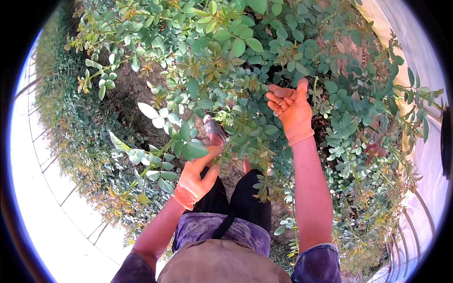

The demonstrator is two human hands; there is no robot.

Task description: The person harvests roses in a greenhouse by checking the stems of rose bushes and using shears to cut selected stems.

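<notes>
My left hand (198, 177), in an orange glove, is low and left of the middle, just above my legs. Its thumb and forefinger are spread, with a bit of greenery near their tips. A leafy rose-like stem (148, 168) runs beside it, and a broad green leaf (194, 150) overlaps its fingers. My right hand (292, 108), gloved in orange too, reaches farther into the bush (244, 85). Its palm faces up, the fingers are half curled and the thumb stands apart. I see nothing held in it, though leaves crowd its fingertips.
Bare soil (138, 92) shows between plant rows. Another dense row (67, 116) runs along the left. Pale plastic sheeting (417, 46) rises at the right, with curved ribs (414, 226) lower down. My sandalled foot (214, 129) stands among the stems. Shoots arch across on both sides.
</notes>
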